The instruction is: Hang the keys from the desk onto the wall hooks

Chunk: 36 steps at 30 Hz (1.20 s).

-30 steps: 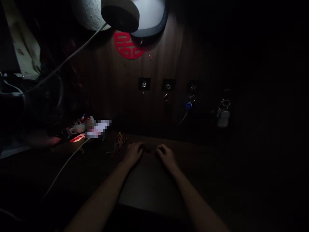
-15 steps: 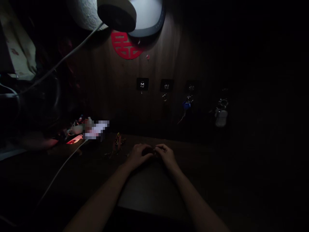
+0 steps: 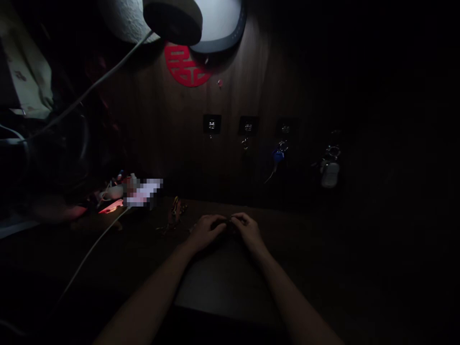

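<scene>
Both hands have drawn together since a second ago: the left hand (image 3: 205, 232) and right hand (image 3: 247, 230) now meet fingertip to fingertip, fingers curled, over a small dark item (image 3: 228, 224) lying on the desk (image 3: 143, 235). The gloom hides whether either hand actually pinches it. Such fiddly work likely goes best kept low, wrists resting, clear of the bunch of keys (image 3: 175, 210) just left.

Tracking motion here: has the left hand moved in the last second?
Yes. The left hand has shifted right, away from the small bundle beside it, and its fingers now meet the right hand.
</scene>
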Tool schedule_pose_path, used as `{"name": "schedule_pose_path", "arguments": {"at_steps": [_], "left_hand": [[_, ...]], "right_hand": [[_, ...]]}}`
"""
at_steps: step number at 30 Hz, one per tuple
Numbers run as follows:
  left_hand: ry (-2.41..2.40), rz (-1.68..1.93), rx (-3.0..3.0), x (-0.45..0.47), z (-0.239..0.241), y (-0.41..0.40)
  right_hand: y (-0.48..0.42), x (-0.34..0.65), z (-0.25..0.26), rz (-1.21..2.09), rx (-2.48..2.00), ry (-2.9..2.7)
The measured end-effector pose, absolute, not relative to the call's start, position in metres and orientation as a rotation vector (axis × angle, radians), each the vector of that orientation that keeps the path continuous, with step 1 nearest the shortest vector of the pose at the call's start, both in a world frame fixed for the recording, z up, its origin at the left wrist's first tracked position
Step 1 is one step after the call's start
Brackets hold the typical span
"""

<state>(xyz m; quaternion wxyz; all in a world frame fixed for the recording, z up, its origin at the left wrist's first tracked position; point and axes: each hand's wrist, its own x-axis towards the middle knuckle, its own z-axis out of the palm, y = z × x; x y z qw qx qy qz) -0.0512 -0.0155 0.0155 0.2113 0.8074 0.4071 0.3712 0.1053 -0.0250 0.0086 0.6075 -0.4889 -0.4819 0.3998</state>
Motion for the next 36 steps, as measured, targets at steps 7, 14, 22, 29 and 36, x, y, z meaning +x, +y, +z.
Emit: {"name": "schedule_pose_path", "arguments": {"at_steps": [7,14,22,29,36], "left_hand": [[1.113,1.076,2.238,-0.051,0.013,-0.011],[1.145,1.091,2.192,-0.052,0.011,-0.008],[1.136,1.151,2.107,-0.052,0.013,-0.010],[1.104,1.119,2.120,-0.051,0.015,-0.013],[1.178,1.158,2.134,-0.053,0.015,-0.011]], "right_hand": [[-0.024,0.106,0.008,0.837,-1.158,-1.169],[-0.029,0.103,0.010,0.754,-1.159,-1.280],[-0.038,0.100,0.013,0.413,-1.223,-1.578],[-0.036,0.102,0.011,0.310,-1.259,-1.621],[-0.042,0.104,0.014,0.232,-1.268,-1.663]]}}
